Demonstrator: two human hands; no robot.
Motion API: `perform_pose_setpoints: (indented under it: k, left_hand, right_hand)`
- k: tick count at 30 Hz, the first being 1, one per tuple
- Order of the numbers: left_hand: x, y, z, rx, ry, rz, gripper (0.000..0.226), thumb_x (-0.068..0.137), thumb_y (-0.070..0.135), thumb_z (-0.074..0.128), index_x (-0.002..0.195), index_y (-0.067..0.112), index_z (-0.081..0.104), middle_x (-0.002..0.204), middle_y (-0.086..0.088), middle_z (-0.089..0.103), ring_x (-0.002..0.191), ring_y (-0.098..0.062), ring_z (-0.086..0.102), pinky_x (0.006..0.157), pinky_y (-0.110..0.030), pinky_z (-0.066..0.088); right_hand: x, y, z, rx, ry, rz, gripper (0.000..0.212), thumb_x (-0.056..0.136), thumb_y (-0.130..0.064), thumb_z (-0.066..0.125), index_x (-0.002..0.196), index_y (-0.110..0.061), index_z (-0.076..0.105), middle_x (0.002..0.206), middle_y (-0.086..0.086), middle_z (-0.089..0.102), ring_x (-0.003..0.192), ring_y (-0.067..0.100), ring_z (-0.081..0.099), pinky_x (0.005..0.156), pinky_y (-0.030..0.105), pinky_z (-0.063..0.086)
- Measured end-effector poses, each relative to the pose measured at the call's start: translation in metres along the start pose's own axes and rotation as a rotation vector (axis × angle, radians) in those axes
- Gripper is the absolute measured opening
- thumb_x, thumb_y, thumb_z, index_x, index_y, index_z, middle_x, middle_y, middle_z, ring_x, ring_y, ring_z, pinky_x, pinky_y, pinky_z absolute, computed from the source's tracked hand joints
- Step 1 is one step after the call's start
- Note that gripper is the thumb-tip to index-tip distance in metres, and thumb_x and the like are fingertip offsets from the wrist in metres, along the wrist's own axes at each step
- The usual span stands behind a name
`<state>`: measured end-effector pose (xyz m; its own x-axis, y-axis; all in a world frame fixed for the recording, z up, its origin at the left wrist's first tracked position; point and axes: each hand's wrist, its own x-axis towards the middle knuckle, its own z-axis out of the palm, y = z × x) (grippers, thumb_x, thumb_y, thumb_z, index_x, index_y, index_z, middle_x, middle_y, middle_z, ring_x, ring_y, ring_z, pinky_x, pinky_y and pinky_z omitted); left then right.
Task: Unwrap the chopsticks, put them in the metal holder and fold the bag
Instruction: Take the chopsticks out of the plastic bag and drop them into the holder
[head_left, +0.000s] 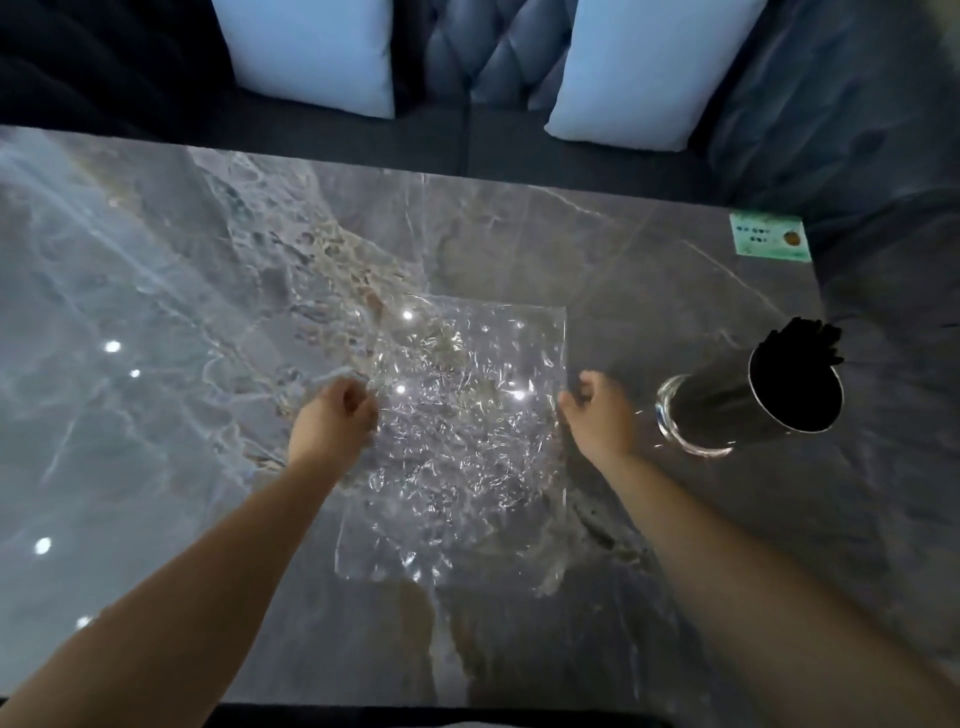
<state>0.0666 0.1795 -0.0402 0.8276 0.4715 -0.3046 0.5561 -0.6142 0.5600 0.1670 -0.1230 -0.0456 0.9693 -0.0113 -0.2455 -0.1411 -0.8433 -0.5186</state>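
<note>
A clear, crinkled plastic bag (462, 441) lies spread flat on the grey marble table (182, 322). My left hand (332, 415) rests at the bag's left edge with its fingers curled, pinching that edge. My right hand (597, 410) is at the bag's right edge, fingers bent and touching or just off the plastic. To the right stands the shiny metal holder (727, 410), with several black chopsticks (800, 343) sticking out of its top.
A small green card (769, 238) lies at the table's far right corner. Beyond the far edge runs a dark sofa with two pale blue cushions (311, 52). The table's near edge is at the bottom of view.
</note>
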Motion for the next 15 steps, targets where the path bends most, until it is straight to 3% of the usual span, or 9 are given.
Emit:
perform_pose_setpoints:
  k: [3,6,8,10,15]
  left_hand:
    - [-0.019,-0.007,0.011,0.348,0.051,0.342,0.042,0.089,0.031,0.06,0.127,0.017,0.051,0.133,-0.016,0.053,0.117,-0.039,0.053,0.096,-0.051,0.045]
    - [-0.035,-0.011,0.025,0.601,-0.131,0.617,0.06,0.095,0.048,0.034,0.148,0.019,0.03,0.156,-0.012,0.03,0.143,-0.036,0.025,0.114,-0.053,0.018]
    - [-0.035,-0.018,0.032,0.704,-0.218,0.629,0.064,0.097,0.051,0.015,0.152,0.018,0.013,0.161,-0.008,0.008,0.148,-0.031,-0.001,0.118,-0.047,-0.003]
    - [-0.032,-0.024,0.035,0.768,-0.233,0.594,0.066,0.097,0.054,0.007,0.152,0.018,-0.002,0.161,-0.007,-0.006,0.146,-0.027,-0.015,0.117,-0.043,-0.013]
    - [-0.035,-0.024,0.039,0.76,-0.234,0.547,0.067,0.097,0.055,0.006,0.152,0.019,-0.001,0.161,-0.007,-0.004,0.147,-0.026,-0.014,0.119,-0.044,-0.01]
  right_hand:
    - [-0.021,0.01,0.005,-0.321,0.053,-0.451,0.054,0.087,-0.044,0.058,0.129,-0.012,0.047,0.13,0.013,0.056,0.115,0.031,0.056,0.094,0.041,0.047]
    - [-0.038,0.016,0.019,-0.543,-0.182,-0.684,0.071,0.093,-0.057,0.037,0.145,-0.01,0.028,0.155,0.015,0.028,0.142,0.033,0.027,0.112,0.048,0.027]
    - [-0.044,0.021,0.027,-0.691,-0.314,-0.716,0.076,0.096,-0.059,0.028,0.15,-0.009,0.015,0.161,0.014,0.01,0.148,0.032,0.007,0.119,0.048,0.014]
    - [-0.045,0.025,0.03,-0.711,-0.368,-0.681,0.076,0.096,-0.06,0.023,0.152,-0.01,0.008,0.162,0.012,0.002,0.149,0.029,-0.003,0.121,0.047,0.009]
    - [-0.042,0.028,0.027,-0.712,-0.38,-0.693,0.075,0.096,-0.06,0.018,0.152,-0.011,0.007,0.162,0.01,0.002,0.149,0.027,-0.003,0.121,0.047,0.011]
